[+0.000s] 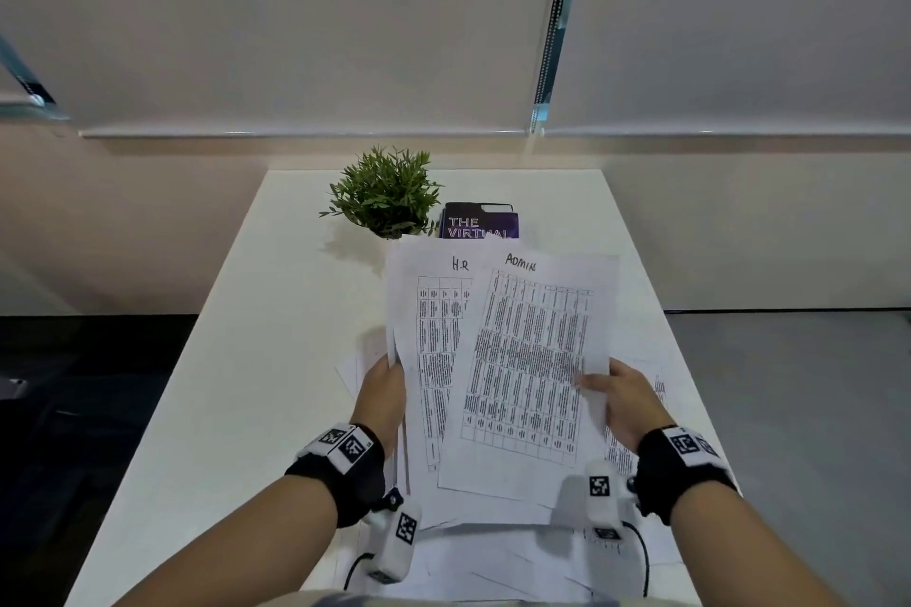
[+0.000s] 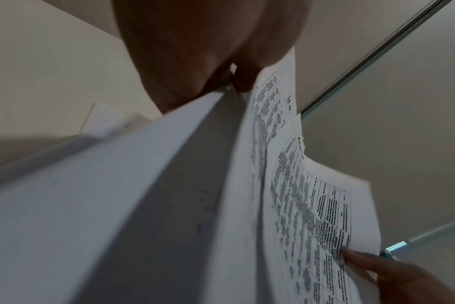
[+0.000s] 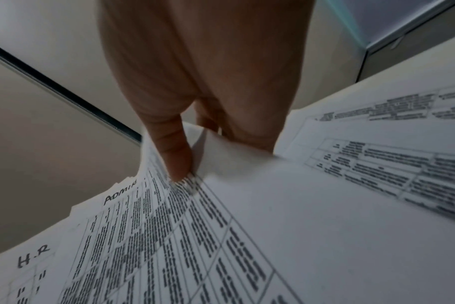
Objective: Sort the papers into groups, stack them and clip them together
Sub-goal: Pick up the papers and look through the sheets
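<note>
Admin sheet (image 1: 530, 375): it was held up off the table, headed "ADMIN" by hand, a printed table on thin white paper; it lay over the right part of the H.R sheet and was tilted a little clockwise.
H.R sheet (image 1: 434, 360): it sat at the front of a thin bundle, headed "H.R", its left edge at about nine o'clock from the Admin sheet.
Handling: the paper looked light, limp and slick; the sheets bowed where they were unsupported, so I judged a hold near mid-edge safest, with the thumb on the face and fingers behind.
Left hand (image 1: 382, 402): it was pinching the bundle's left edge, thumb in front.
Right hand (image 1: 626, 402): it was pinching the Admin sheet's right edge, thumb (image 3: 178, 160) pressed on the print.
Risk: a loose sheet might slide out sideways, or crease under a hard pinch.
Loose papers (image 1: 636, 449): more printed sheets lay flat on the table beneath, at four and six o'clock.
Table (image 1: 236, 360): white.
Plant (image 1: 384, 192): at eleven o'clock, beyond the sheets.
Book (image 1: 480, 222): dark purple, at twelve o'clock, just beside the plant.
Clip: none that I could see.
</note>
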`<state>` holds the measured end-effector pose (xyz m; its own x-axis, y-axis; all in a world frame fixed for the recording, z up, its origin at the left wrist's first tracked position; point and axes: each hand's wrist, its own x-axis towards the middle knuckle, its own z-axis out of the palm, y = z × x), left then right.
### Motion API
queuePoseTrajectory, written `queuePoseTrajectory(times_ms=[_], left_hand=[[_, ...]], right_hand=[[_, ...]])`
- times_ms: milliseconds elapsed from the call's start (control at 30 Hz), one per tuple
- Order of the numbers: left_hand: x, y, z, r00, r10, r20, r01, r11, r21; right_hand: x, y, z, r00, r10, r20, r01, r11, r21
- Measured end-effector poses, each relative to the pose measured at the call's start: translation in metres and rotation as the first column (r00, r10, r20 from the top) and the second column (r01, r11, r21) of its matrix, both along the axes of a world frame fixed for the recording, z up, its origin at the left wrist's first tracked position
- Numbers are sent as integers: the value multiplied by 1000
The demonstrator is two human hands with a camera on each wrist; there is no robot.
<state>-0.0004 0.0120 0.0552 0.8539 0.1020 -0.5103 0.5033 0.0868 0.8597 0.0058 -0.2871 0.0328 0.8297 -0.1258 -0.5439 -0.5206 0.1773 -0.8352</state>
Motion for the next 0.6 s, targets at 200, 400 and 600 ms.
queuePoseTrajectory(times_ms=[200,400,600], left_hand=[[-5,5,-1,1000,-5,-7,5,998,-58],[-8,18,-3,1000,3,-15,-5,991,-134],[-9,20,-3,1000,-8,-27,3,982,-190]], right_hand=[[-3,24,-2,993,74,-94,-53,976,209],[-10,26,-3,991,26,-133,23,935,355],[-24,34,25,999,2,-49,20,892,452]])
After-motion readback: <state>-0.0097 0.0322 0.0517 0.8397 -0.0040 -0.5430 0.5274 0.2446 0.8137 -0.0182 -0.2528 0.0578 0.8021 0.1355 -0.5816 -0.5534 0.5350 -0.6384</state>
